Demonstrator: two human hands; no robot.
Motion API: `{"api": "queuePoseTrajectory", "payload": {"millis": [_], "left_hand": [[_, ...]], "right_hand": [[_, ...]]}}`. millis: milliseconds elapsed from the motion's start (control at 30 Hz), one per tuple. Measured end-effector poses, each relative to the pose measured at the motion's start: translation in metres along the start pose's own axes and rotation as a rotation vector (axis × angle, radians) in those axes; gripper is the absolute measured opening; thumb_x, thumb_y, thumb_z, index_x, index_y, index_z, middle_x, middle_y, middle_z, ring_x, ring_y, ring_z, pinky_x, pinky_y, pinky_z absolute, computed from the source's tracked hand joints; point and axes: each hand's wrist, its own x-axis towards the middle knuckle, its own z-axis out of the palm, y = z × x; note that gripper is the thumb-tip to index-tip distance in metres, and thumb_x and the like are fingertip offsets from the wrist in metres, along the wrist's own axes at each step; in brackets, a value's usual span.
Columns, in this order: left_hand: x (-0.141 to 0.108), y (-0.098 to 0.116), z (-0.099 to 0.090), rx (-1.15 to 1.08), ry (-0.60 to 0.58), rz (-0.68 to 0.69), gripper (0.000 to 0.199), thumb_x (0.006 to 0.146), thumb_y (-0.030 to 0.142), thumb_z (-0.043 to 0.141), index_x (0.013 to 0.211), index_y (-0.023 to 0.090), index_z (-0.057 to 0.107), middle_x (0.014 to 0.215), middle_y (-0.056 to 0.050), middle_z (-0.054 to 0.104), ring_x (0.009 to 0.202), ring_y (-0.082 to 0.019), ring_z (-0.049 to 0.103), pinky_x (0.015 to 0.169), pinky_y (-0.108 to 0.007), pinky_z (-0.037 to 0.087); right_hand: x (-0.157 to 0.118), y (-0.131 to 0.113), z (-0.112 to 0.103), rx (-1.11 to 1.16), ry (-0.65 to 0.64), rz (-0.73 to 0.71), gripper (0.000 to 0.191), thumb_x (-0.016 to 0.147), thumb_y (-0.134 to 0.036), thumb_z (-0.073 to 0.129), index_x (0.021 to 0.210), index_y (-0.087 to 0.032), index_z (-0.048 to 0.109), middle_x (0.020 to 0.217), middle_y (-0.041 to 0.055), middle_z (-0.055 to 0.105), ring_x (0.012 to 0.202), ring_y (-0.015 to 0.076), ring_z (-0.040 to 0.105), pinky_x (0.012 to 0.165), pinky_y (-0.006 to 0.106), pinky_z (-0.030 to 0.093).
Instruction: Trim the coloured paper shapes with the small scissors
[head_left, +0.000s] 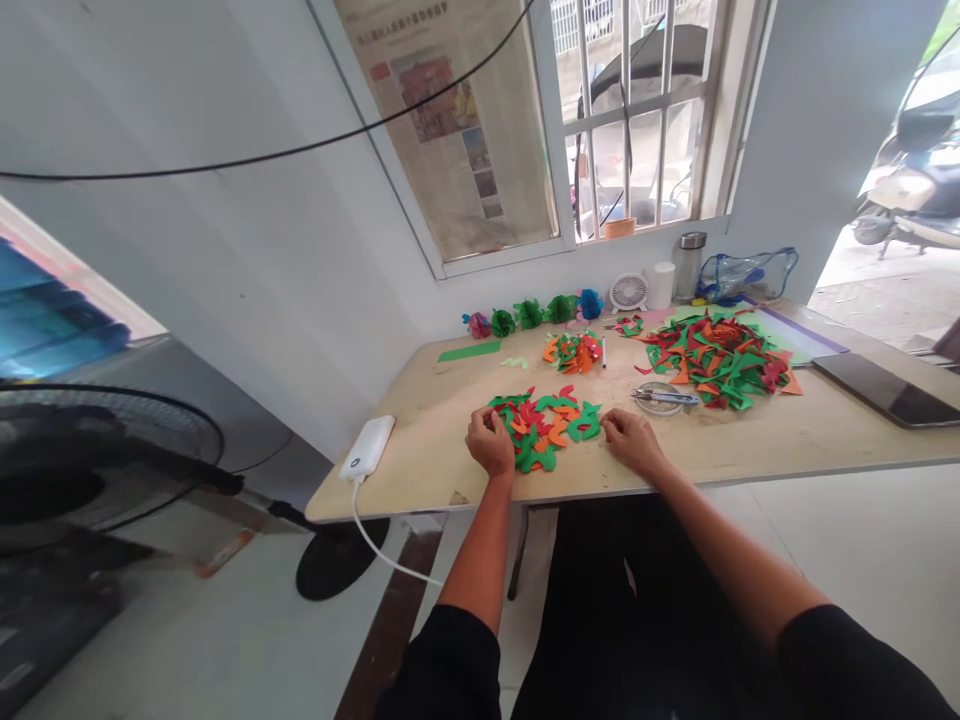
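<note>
A loose pile of curved paper cut-outs (541, 425) in green, red and orange lies on the table in front of me. My left hand (491, 443) rests at the pile's left edge with its fingers curled in. What those fingers hold, if anything, is hidden. To the right of the pile, my right hand (631, 440) is closed, thumb and fingers together beside a green cut-out (585, 424). Anything in that pinch is too small to make out. Just beyond it, a light-blue cutting tool (667, 397) lies across a small round dish (658, 408).
A larger heap of paper scraps (727, 355) lies at the right, near a dark tablet (889, 388). Farther back stand folded-paper figures (529, 313), a small fan (628, 292) and a glass bottle (686, 270). A white power bank (368, 447) with a cable sits at the left edge.
</note>
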Motion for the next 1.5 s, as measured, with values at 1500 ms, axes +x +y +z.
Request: {"api": "queuePoseTrajectory", "payload": {"millis": [1500], "left_hand": [[-0.034, 0.075, 0.055, -0.157, -0.36, 0.535, 0.014, 0.084, 0.019, 0.049, 0.081, 0.021, 0.063, 0.076, -0.005, 0.066, 0.075, -0.019, 0.062, 0.072, -0.032, 0.046]], "right_hand": [[0.055, -0.02, 0.009, 0.682, -0.273, 0.402, 0.041, 0.08, -0.053, 0.05, 0.066, -0.015, 0.058, 0.05, -0.0001, 0.056, 0.038, 0.0071, 0.039, 0.036, 0.02, 0.024]]}}
